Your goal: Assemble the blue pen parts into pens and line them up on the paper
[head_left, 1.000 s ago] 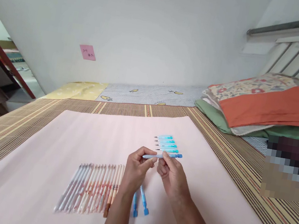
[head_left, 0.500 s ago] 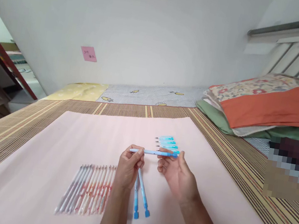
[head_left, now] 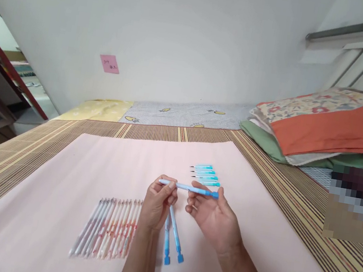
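The light-blue pen (head_left: 193, 189) is held above the pink sheet (head_left: 120, 167), lying nearly crosswise, with its blue capped end to the right. Left hand (head_left: 158, 201): fingers closed, pinching the pen near its left end. Right hand (head_left: 219, 223): fingers parted and loosely curled behind the pen, thumb at the capped end; whether this hand bears on the pen cannot be told.

On the sheet, two blue pens (head_left: 176, 234) lie between the forearms toward the near edge, blue ends nearest that edge. Pale pens (head_left: 112, 229) form a side-by-side row left of the left forearm, which hides its right part. Short turquoise pens (head_left: 207, 177) are stacked in a column toward the far right corner. The sheet rests on a striped mat (head_left: 25, 156); folded bedding (head_left: 329, 128) lies beyond its right edge.
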{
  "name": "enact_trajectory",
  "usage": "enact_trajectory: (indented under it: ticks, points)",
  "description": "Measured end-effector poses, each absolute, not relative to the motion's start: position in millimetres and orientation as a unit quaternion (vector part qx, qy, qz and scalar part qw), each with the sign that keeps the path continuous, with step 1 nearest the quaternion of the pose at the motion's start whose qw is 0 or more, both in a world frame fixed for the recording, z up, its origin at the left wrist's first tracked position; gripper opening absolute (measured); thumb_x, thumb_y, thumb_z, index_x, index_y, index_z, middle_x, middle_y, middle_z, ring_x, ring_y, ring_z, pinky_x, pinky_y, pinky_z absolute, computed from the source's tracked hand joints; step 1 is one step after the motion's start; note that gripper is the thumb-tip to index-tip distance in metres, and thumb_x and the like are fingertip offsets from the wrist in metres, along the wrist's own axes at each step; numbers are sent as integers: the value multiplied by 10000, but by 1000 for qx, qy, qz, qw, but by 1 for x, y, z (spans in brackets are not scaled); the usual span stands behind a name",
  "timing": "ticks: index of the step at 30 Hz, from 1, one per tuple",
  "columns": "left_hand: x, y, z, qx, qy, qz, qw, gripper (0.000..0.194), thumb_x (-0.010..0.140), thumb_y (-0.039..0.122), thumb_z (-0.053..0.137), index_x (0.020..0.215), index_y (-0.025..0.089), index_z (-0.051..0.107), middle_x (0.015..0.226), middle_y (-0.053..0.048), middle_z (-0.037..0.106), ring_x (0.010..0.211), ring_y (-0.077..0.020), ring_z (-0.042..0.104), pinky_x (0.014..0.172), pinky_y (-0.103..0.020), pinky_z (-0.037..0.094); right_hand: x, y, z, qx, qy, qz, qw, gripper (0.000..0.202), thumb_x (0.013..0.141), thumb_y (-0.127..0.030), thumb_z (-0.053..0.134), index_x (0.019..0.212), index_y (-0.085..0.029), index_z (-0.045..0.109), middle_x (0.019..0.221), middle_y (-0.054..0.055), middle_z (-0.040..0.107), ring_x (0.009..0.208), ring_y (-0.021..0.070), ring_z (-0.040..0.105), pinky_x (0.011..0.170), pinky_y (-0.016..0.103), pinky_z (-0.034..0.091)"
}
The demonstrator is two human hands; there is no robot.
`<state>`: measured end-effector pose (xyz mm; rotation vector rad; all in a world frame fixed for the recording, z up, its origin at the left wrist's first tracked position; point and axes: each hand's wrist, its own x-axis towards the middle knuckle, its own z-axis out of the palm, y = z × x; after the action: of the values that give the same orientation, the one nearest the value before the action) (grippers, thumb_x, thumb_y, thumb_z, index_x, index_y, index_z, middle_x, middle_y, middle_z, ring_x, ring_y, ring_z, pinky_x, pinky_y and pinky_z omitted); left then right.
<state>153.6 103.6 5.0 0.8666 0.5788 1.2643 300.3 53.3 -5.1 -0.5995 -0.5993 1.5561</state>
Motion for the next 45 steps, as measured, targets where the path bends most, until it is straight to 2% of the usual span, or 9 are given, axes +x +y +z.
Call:
enact_trajectory:
  ticks: [7,14,21,26,30,33,37,41,45]
  points:
    - [157,101,5,387,241,561,691,270,761,332,825,802,153,628,584,45,530,501,-55,412,514,-206,303,294,53,-8,-218,-221,696,648,577,824,-745,581,1003,-233,777,911,97,678,897,254,601,956,473,470]
    - [159,102,3,399,250,560,682,308,767,364,815,742,160,586,576,48,503,496,-53,396,511,-207,307,299,54,-13,-241,-250,698,626,723,783,-838,513,1003,-205,786,914,131,689,866,274,604,830,438,488]
    - [139,112,4,426,301,534,665,375,724,416,836,702,163,561,521,66,448,449,-39,336,467,-202,212,315,51,-15,-416,-430,568,566,327,784,-510,779,860,-193,756,681,12,596,619,141,476,597,291,377]
    - [126,113,5,487,334,457,665,416,711,443,840,650,163,538,478,74,424,427,-36,301,451,-206,176,294,43,-6,-438,-520,545,491,261,774,-422,798,822,-188,692,675,-28,568,587,110,453,544,260,344]
    - [115,116,7,502,371,471,623,388,746,487,804,739,144,623,556,31,548,440,-46,368,450,-203,231,277,40,-12,-463,-516,550,466,247,806,-390,756,778,-191,614,639,-45,549,544,101,483,515,249,361]
    - [101,121,8,417,411,601,543,392,764,494,778,891,133,691,603,36,570,465,-49,398,461,-192,275,270,37,-25,-501,-493,558,441,261,792,-366,753,950,-201,627,663,-47,598,487,117,535,464,252,388]
    - [87,126,7,264,413,703,515,381,671,410,828,888,133,681,583,59,549,467,-45,408,457,-174,289,258,33,-46,-533,-509,511,442,573,759,-240,741,1305,-244,566,644,-78,581,456,129,542,454,256,390]
    - [88,128,4,231,400,704,540,404,575,349,852,862,126,674,582,52,569,458,-44,420,442,-168,287,247,32,-52,-591,-593,388,387,551,740,-140,699,1276,-221,597,626,-73,554,573,135,555,585,259,403]
    - [94,129,2,225,397,701,549,411,544,348,846,842,126,671,559,50,566,437,-46,412,428,-171,275,239,33,-44,-640,-634,315,298,444,797,-144,627,1236,-185,578,651,-56,545,619,149,566,625,254,384]
